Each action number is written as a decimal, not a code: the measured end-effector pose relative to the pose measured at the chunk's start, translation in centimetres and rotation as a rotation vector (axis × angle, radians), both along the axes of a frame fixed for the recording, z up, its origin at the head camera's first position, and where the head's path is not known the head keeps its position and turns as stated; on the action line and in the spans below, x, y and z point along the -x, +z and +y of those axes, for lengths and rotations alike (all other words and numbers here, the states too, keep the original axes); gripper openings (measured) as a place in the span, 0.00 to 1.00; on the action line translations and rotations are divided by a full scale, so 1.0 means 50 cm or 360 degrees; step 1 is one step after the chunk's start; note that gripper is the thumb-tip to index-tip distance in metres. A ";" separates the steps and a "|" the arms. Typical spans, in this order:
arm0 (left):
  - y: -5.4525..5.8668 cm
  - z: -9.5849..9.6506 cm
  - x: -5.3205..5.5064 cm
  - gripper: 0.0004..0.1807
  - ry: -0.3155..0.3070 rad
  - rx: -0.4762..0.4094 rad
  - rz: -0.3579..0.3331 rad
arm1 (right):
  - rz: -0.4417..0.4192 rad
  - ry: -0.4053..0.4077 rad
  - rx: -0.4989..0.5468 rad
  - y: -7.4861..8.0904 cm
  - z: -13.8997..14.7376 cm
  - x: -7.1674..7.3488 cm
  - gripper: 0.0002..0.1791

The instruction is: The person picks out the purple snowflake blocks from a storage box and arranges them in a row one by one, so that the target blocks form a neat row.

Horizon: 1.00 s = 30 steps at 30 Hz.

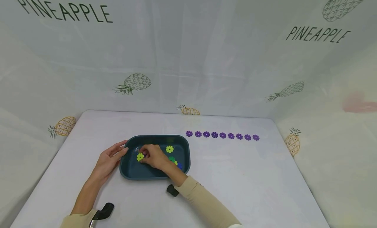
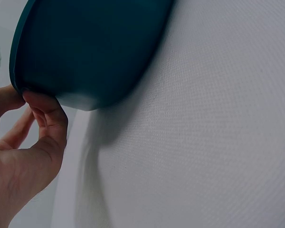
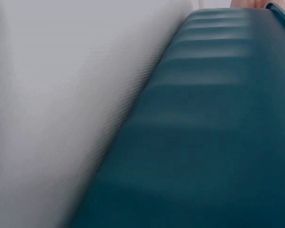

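Note:
My left hand holds the left end of a dark teal tray, thumb and fingers pinching its rim in the left wrist view. Inside the tray, my right hand has its fingers curled around a small purple flower-shaped disc, mostly hidden by the fingers. Touching or just beside those fingertips is a yellow-green flower-shaped disc. Another yellow-green disc lies farther back in the tray. Green and blue discs sit near my right wrist, partly covered. The right wrist view shows only the tray's outer wall.
A row of several purple flower-shaped discs runs rightward along the back of the white table, starting near the tray's back right corner. A white cloth with pineapple prints hangs behind the table and at both sides.

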<state>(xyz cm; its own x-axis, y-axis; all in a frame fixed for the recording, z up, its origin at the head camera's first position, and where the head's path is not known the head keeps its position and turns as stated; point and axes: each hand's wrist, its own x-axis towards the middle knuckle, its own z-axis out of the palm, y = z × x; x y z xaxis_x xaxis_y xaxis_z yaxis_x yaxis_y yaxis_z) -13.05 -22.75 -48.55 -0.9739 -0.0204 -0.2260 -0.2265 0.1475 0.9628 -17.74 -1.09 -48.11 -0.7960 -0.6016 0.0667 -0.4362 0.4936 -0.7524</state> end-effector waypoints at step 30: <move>0.001 0.005 -0.001 0.38 -0.0010 0.0042 0.0000 | -0.0103 -0.0105 0.0025 0.019 0.088 -0.001 0.10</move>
<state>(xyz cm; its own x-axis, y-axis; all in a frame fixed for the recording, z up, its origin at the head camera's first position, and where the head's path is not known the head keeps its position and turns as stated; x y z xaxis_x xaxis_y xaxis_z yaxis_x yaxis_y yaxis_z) -13.01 -22.51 -48.51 -0.9741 -0.0201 -0.2253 -0.2253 0.1745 0.9585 -17.71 3.30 -47.14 -0.8367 -0.5472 0.0228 -0.3534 0.5076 -0.7858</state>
